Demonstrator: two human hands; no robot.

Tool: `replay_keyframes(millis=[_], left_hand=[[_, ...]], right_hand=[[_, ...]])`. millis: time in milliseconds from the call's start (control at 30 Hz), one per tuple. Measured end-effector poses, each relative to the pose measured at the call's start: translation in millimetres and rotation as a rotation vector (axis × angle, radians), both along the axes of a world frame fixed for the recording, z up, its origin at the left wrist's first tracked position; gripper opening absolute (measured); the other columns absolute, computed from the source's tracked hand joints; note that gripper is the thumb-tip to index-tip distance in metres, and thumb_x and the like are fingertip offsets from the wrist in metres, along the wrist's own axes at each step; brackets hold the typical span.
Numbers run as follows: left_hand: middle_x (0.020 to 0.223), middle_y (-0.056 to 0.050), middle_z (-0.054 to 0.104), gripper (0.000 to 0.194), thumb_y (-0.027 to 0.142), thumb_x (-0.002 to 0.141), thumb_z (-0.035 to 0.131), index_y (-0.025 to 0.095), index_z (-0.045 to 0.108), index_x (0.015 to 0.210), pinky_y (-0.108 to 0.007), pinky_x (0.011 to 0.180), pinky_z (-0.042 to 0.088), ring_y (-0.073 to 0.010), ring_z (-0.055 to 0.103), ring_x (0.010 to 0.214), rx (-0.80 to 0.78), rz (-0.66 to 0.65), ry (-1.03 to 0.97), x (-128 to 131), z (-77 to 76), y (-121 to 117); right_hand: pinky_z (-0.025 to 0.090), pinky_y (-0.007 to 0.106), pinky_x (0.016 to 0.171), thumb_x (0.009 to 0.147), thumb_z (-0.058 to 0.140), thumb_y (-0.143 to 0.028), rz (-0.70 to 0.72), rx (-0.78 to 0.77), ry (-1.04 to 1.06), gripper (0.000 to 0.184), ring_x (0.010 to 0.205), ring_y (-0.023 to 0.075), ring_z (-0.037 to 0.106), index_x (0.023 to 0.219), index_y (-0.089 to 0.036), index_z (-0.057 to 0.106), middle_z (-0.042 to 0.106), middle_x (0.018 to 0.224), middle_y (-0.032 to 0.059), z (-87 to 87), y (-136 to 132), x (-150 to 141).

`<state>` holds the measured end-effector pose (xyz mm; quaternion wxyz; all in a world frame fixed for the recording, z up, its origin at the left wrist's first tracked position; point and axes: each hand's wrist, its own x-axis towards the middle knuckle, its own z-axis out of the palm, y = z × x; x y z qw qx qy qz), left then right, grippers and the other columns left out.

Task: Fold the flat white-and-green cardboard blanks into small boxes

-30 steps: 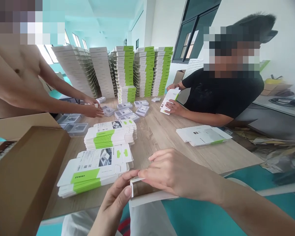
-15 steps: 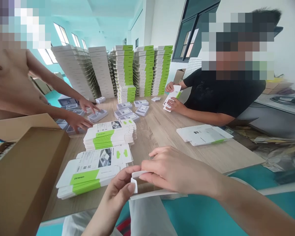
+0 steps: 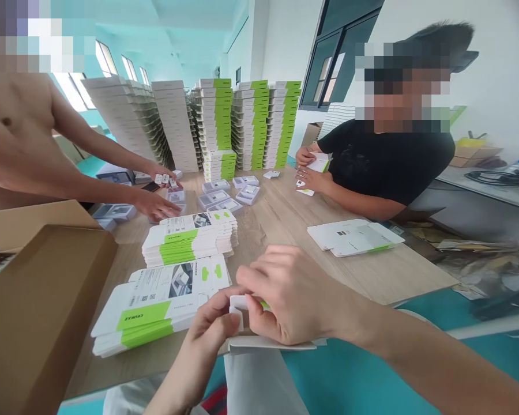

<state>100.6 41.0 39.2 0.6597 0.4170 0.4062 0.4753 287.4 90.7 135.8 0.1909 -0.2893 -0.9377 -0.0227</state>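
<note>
Teal-lit hall with tall windows (image 3: 108, 57) at far left, and towers of white-and-green cartons (image 3: 251, 124) crowding the far end of a pale wooden table (image 3: 268, 242). Nearest, a white carton (image 3: 242, 302) between both hands, just above the near table edge, a long white flap (image 3: 270, 344) lying underneath. Right hand (image 3: 289, 294) now curled further over the carton, fingers pressed down on its top edge, a sliver of green printing newly showing beside them. Left hand (image 3: 199, 340) pinching a small white tab (image 3: 236, 318) between thumb and fingers, close against the right hand; whether the fold beneath is fully closed, impossible to tell behind the fingers. Just left of the hands, a stack of flat printed cartons (image 3: 160, 305), a second stack (image 3: 188, 242) beyond it, and a brown cardboard box (image 3: 38, 305) at near left. Across the table, a shirtless co-worker's hand (image 3: 166, 180) newly holding small white pieces, the other hand (image 3: 155, 204) spread near grey trays (image 3: 176, 196). At right, a seated co-worker in a black T-shirt (image 3: 384, 161), a carton (image 3: 315, 164) now lower between both hands, and flat printed sheets (image 3: 354, 237) on the table.
</note>
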Motion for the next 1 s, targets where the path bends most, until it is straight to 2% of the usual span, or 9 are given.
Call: replay_keyframes(millis=[100,200,267,367,500,700,800,900,1000], left_hand=[[0.106,-0.003,0.079,0.029,0.032,0.087,0.071,0.027,0.083,0.113,-0.032,0.095,0.049,-0.026,0.065,0.106,0.054,-0.048,0.068,-2.9,-1.3,5.5],[0.092,-0.003,0.076,0.028,0.041,0.09,0.075,0.025,0.084,0.111,-0.028,0.08,0.048,-0.0213,0.063,0.088,0.048,-0.057,0.108,-1.7,0.2,7.9],[0.094,-0.004,0.075,0.033,0.048,0.09,0.077,0.024,0.084,0.111,-0.028,0.077,0.047,-0.0208,0.063,0.086,0.054,-0.123,0.151,1.8,6.1,8.7],[0.099,-0.008,0.073,0.034,0.053,0.092,0.074,0.024,0.086,0.106,-0.031,0.082,0.047,-0.024,0.064,0.094,0.175,-0.284,0.286,8.5,18.8,11.8],[0.089,-0.007,0.067,0.044,0.059,0.098,0.063,0.021,0.085,0.088,-0.03,0.074,0.044,-0.0214,0.06,0.083,0.328,-0.229,0.435,15.5,25.0,16.6],[0.093,-0.008,0.076,0.049,0.059,0.098,0.061,0.018,0.082,0.115,-0.031,0.075,0.046,-0.0252,0.064,0.086,0.235,-0.057,0.43,20.8,9.8,9.2],[0.091,-0.008,0.077,0.048,0.058,0.097,0.063,0.017,0.083,0.112,-0.032,0.075,0.046,-0.0251,0.063,0.082,0.253,0.014,0.459,23.2,7.7,5.3],[0.082,-0.005,0.073,0.046,0.058,0.096,0.063,0.017,0.082,0.105,-0.03,0.071,0.045,-0.0236,0.061,0.076,0.25,0.039,0.477,24.7,8.8,5.3],[0.075,-0.003,0.069,0.046,0.06,0.096,0.062,0.018,0.08,0.091,-0.029,0.064,0.041,-0.0208,0.057,0.071,0.245,0.034,0.523,24.5,10.7,8.6]], right_hand=[[0.03,0.03,0.056,0.091,0.065,-0.041,-0.298,-0.259,-0.116,0.022,0.053,0.0173,0.052,0.096,-0.019,0.064,0.064,0.062,-0.0017,19.9,-8.8,16.8],[0.025,0.028,0.049,0.092,0.072,-0.058,-0.525,-0.533,-0.25,0.037,0.055,0.0192,0.054,0.089,-0.022,0.062,0.059,0.057,-0.0029,29.9,-19.3,31.2],[0.023,0.026,0.048,0.09,0.079,-0.045,-0.514,-0.635,-0.249,0.028,0.051,0.0167,0.052,0.086,-0.023,0.063,0.053,0.052,-0.006,28.6,-24.9,35.2],[0.021,0.025,0.047,0.087,0.073,-0.01,-0.447,-0.698,-0.112,0.019,0.039,0.0096,0.04,0.093,-0.024,0.061,0.041,0.046,-0.0137,21.2,-29.5,33.6],[0.025,0.022,0.043,0.089,0.065,-0.006,-0.534,-0.737,0.144,0.025,0.04,0.0093,0.041,0.101,-0.025,0.055,0.04,0.051,-0.0151,9.6,-30.9,28.4],[0.052,0.024,0.056,0.09,0.076,-0.024,-0.598,-0.592,0.631,0.018,0.061,0.0152,0.066,0.095,-0.027,0.059,0.069,0.072,-0.006,-27.0,-40.2,30.2],[0.06,0.029,0.065,0.089,0.081,-0.042,-0.587,-0.4,0.846,0.021,0.072,0.0201,0.074,0.094,-0.026,0.069,0.078,0.082,0.0003,-51.4,-48.3,31.1],[0.062,0.036,0.084,0.1,0.069,-0.051,-0.478,-0.213,0.925,0.028,0.08,0.022,0.077,0.089,-0.026,0.076,0.081,0.083,0.0029,-70.6,-52.2,30.7],[0.062,0.037,0.089,0.11,0.049,-0.051,-0.359,-0.226,0.973,0.042,0.096,0.0225,0.077,0.1,-0.028,0.083,0.081,0.098,0.0066,-80.6,-50.6,29.9]])
